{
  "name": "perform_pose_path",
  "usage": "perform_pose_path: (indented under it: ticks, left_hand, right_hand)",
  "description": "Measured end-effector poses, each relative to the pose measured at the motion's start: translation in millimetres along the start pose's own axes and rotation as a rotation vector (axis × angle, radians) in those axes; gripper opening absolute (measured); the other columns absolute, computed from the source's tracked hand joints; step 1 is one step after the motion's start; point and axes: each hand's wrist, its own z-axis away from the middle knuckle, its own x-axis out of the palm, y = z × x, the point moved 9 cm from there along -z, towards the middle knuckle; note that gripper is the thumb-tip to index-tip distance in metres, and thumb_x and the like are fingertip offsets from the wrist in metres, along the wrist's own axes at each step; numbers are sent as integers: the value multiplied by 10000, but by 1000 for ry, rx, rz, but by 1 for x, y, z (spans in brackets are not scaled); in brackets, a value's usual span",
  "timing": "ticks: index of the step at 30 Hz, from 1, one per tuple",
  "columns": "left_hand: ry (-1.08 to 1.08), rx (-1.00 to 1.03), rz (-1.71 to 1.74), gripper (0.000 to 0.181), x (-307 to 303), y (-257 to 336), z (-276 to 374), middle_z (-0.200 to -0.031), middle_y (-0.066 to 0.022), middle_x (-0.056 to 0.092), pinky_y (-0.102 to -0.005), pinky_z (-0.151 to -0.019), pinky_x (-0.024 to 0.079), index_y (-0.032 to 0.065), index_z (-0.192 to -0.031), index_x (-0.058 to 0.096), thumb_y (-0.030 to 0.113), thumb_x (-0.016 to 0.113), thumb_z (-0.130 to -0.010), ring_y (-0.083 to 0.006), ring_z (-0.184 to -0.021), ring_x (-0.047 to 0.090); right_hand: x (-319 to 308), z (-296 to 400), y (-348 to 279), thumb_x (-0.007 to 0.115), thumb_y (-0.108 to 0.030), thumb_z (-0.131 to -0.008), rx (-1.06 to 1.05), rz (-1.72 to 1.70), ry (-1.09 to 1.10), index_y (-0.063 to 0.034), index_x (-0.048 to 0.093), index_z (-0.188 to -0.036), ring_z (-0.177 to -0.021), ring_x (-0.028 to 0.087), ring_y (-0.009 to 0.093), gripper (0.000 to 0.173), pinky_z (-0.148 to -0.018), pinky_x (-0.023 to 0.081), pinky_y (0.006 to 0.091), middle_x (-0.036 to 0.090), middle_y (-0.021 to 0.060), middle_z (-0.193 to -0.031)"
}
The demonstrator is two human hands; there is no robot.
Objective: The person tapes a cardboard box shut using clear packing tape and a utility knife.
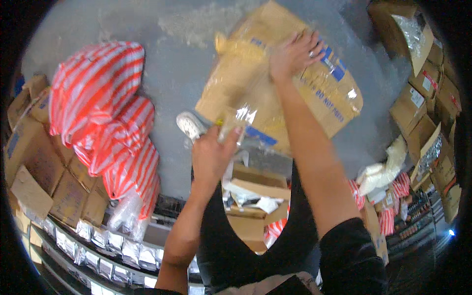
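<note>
A large cardboard carton (254,77) lies before me on the grey floor, with clear tape and blue printing on its surface. My right hand (295,55) rests flat on its upper part, a ring on one finger, nothing gripped. Near the lower left edge my left hand (215,149) pinches a shiny piece of clear packing tape (241,118) between thumb and fingers. A small yellow object (219,121) shows beside those fingers; what it belongs to is unclear. Part of a white shoe (190,125) appears to the left of the carton.
Red-and-white striped bags (107,107) are piled on the left, beside stacked cartons (40,158). Shelves with silvery packets (136,254) stand lower left. More cartons (409,107) line the right. Behind my legs is an open box (254,180).
</note>
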Motion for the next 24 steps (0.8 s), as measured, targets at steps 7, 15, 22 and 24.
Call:
perform_pose_path:
  ticks: [7, 15, 22, 24]
  left_hand:
    - [56, 9, 2, 350, 14, -104, 30, -725, -242, 636, -498, -607, 474, -10, -863, 651, 319, 628, -982, -435, -669, 629]
    - [259, -44, -53, 413, 54, -237, 30, -742, -246, 665, -546, -672, 517, 36, -977, 729, 301, 421, -1047, -445, -717, 660]
    - [334, 1, -124, 448, 129, -263, -42, -702, -199, 675, -518, -671, 528, 57, -840, 709, 302, 399, -1053, -412, -639, 658]
    - [417, 46, -165, 456, 139, -260, -60, -694, -185, 679, -495, -658, 525, 71, -768, 698, 286, 409, -1047, -388, -617, 655]
  right_hand:
    - [-11, -1, 14, 461, -239, -1025, -17, -162, 111, -43, 561, -1287, -1388, 387, 403, 342, -1205, 162, 576, 518, 166, -1442]
    - [-14, -3, 22, 459, -157, -987, 4, -397, 114, 19, 625, -1206, -1308, 481, 372, 326, -1206, 232, 478, 644, 189, -1267]
    - [-6, -21, 30, 561, -176, -936, -54, -603, -67, 81, 611, -1154, -1173, 528, 420, 341, -1086, 352, 470, 630, 252, -1210]
    - [-46, 16, -15, 576, -144, -923, -328, -603, 10, 88, 609, -1143, -1118, 545, 425, 321, -1057, 379, 464, 633, 255, -1161]
